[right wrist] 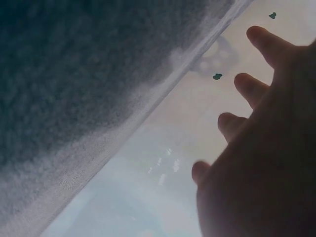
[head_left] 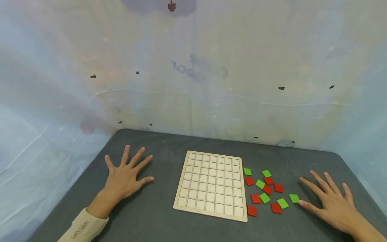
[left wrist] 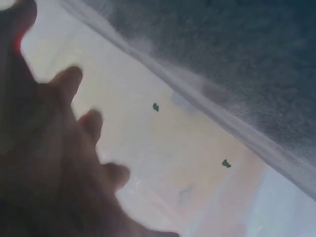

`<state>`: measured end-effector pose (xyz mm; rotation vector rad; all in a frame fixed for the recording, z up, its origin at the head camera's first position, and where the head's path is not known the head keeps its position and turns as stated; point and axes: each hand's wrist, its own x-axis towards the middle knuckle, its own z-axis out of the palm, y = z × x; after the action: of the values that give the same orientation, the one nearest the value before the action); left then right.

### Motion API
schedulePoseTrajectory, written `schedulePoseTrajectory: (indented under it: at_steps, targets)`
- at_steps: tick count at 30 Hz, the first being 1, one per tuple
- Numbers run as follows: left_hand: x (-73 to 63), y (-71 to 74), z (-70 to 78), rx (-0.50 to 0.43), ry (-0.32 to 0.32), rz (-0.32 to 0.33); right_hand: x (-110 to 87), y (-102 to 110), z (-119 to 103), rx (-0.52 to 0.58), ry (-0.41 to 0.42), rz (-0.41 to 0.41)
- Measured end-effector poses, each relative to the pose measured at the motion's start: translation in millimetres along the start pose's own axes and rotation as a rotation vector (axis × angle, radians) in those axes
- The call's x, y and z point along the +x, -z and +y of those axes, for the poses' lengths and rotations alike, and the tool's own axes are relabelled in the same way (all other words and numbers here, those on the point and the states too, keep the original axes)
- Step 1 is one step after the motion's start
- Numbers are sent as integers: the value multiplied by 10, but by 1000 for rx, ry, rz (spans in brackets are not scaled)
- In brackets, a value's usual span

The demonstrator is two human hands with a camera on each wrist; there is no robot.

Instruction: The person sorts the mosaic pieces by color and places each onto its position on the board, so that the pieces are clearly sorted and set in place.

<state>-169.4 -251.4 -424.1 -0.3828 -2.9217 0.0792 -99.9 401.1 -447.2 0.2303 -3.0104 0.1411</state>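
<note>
A pale wooden grid board with square recesses lies flat on the dark table. Just right of it, loose red tiles and green tiles are scattered, several of each. My left hand is spread with straight fingers to the left of the board, holding nothing. Over at the right, my right hand is also spread; its thumb tip is close to a green tile, and whether they touch I cannot tell. Both wrist views show the left hand and right hand dark, with fingers extended.
The dark grey table has rounded far corners. A pale, translucent curtain with small dark marks hangs behind it and around both sides. A small reddish clover-shaped ornament shows at the top.
</note>
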Motion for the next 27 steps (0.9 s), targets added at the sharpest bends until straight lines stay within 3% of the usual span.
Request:
schedulePoseTrajectory:
  at_steps: [2,11,17,21,27]
  targets:
    - [-5,10,21,27,-19,13,-21,13,15,31,18,0]
    - [-53,137,241,-40,-127,-16,10,49,-20,104,114,3]
    - [-41,139,411,-107,-183,-138,58,78,-147,127,190,66]
    - [-47,122,511,-170,-209,-217,92,75,-233,155,201,30]
    - [-52,153,633,-299,-312,-318,106,70,-311,158,189,-4]
